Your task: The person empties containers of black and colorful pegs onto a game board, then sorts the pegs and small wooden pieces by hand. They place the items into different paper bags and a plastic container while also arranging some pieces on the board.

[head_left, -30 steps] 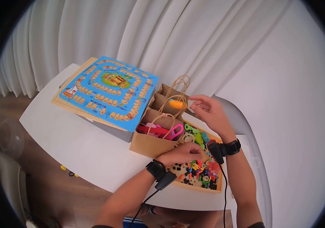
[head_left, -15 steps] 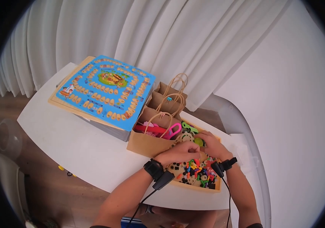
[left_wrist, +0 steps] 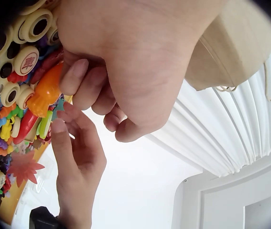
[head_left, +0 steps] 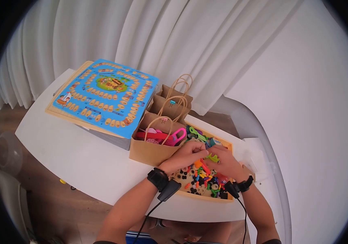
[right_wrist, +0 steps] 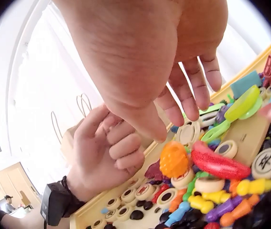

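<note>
A wooden box [head_left: 204, 198] full of small mixed toys and game pieces lies under both hands. My left hand [head_left: 185, 157] is over its left part, fingers curled toward the palm; nothing shows in them. Near those fingers are a bumpy orange toy [right_wrist: 173, 160] and a red chili-shaped toy [right_wrist: 219, 161]. My right hand [head_left: 225, 163] hovers close by, its fingers extended down over the pieces and nothing held. A lime-green toy spoon [right_wrist: 240, 106] lies below it, among round xiangqi pieces [right_wrist: 266, 162] and colored pawns [right_wrist: 226, 207].
Kraft paper bags [head_left: 151, 149] with looped handles stand in a row beside the box; the nearest contains pink and red toys [head_left: 170, 137]. Left of them, a blue game board [head_left: 109, 97] tops a stack on the white table [head_left: 44, 128]. A white curtain [head_left: 153, 40] hangs behind.
The right hand has come down from beside the far bags, where an orange toy showed mid-air, into the box next to the left hand. The left hand stays curled. The head view has shifted slightly.
</note>
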Motion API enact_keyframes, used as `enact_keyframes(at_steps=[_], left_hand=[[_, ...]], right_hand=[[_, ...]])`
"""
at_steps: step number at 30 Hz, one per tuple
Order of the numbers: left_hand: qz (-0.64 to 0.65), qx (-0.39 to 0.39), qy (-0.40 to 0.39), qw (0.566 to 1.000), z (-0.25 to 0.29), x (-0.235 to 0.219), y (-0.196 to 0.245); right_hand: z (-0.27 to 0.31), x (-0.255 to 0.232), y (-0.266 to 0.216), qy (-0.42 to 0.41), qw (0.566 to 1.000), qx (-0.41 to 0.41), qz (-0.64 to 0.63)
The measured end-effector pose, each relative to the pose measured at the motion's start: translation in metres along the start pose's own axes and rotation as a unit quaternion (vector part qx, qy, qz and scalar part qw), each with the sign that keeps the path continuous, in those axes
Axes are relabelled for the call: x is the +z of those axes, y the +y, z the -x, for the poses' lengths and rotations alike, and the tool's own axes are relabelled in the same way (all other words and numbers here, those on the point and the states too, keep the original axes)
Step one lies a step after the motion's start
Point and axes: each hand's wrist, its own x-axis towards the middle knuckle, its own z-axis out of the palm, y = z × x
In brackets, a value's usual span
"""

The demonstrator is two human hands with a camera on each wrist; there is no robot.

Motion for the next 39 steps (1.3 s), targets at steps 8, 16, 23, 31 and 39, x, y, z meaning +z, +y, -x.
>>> enact_keyframes(at_steps=[8, 16, 23, 31, 39], left_hand=[[0.032, 0.036, 0.008, 0.999, -0.004, 0.001, -0.01], [0.009, 0.021, -0.011, 1.0, -0.004, -0.002, -0.008], [-0.005, 0.003, -0.003, 1.0, -0.001, -0.001, 0.0], [0.021, 0.028, -0.017, 0.999, -0.006, -0.002, -0.012], [0.004, 0.015, -0.001, 1.0, -0.003, 0.0, -0.005]], right_hand=[[-0.012, 0.035, -0.003, 0.004, 0.998, -0.05, 0.048], [-0.045, -0.04, -0.017, 0.168, 0.975, 0.056, -0.136], [-0.11, -0.044, -0.064, 0.101, 0.959, -0.014, -0.263], [-0.051, -0.029, 0.042, 0.019, 0.998, 0.055, -0.032], [0.01, 0.001, 0.061, -0.053, 0.998, 0.027, -0.03]])
